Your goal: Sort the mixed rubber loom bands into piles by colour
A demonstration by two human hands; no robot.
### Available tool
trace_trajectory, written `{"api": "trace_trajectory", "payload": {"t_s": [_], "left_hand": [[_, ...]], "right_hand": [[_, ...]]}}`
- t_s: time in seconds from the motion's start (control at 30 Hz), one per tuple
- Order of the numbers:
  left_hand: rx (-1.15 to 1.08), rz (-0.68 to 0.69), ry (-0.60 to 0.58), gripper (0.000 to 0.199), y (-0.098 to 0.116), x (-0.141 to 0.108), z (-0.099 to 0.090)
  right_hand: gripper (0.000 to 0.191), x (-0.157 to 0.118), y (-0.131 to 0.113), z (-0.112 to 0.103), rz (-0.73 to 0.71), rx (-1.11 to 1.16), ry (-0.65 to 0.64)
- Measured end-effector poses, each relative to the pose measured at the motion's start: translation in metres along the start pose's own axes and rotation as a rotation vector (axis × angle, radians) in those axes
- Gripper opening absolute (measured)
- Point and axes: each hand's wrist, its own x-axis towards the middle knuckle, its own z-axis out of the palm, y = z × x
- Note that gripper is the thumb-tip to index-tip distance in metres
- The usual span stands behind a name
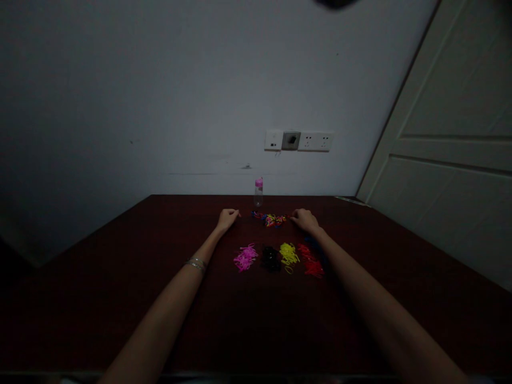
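Note:
Beyond the sorted heaps lies a mixed pile of coloured rubber bands. My right hand is at the pile's right end, its fingers pinched at a red rubber band. To the left of the pile, apart from it, my left hand rests low over the table with its fingers closed; whatever is in them is too small to make out. Nearer me are heaps of pink bands, black bands, yellow bands and red bands. Some blue bands are partly hidden by my right forearm.
A small clear bottle with a pink top stands behind the mixed pile. The dark red table meets a pale wall carrying sockets and a switch. A panelled door stands at the right. The light is dim.

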Motion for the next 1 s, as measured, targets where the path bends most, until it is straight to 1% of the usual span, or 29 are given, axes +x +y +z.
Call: {"api": "trace_trajectory", "payload": {"t_s": [0.13,0.4,0.5,0.57,0.67,0.73,0.87,1.0], "left_hand": [[-0.003,0.007,0.000,0.034,-0.002,0.000,0.000],[-0.008,0.024,0.002,0.034,-0.005,0.002,0.001],[0.001,0.023,0.005,0.035,-0.005,0.001,0.001],[0.004,0.029,0.002,0.035,-0.005,0.002,0.001],[0.012,0.030,0.002,0.035,-0.006,0.003,0.002],[0.017,0.034,0.008,0.035,-0.007,0.004,0.002],[0.018,0.042,0.005,0.035,-0.009,0.005,0.002],[0.019,0.040,0.001,0.036,-0.010,0.006,0.002]], "right_hand": [[0.026,-0.002,-0.002,0.002,0.039,-0.030,0.016],[0.028,-0.006,0.006,0.003,0.013,-0.017,0.057],[0.026,-0.007,0.014,0.000,-0.029,0.034,0.069],[0.023,-0.010,0.019,-0.004,-0.104,0.064,0.068],[0.017,-0.018,0.025,-0.013,-0.259,0.068,0.022],[0.015,-0.027,0.027,-0.020,-0.335,0.086,-0.017],[0.015,-0.050,0.028,-0.033,-0.377,0.194,-0.090],[0.013,-0.071,0.023,-0.042,-0.413,0.265,-0.182]]}}
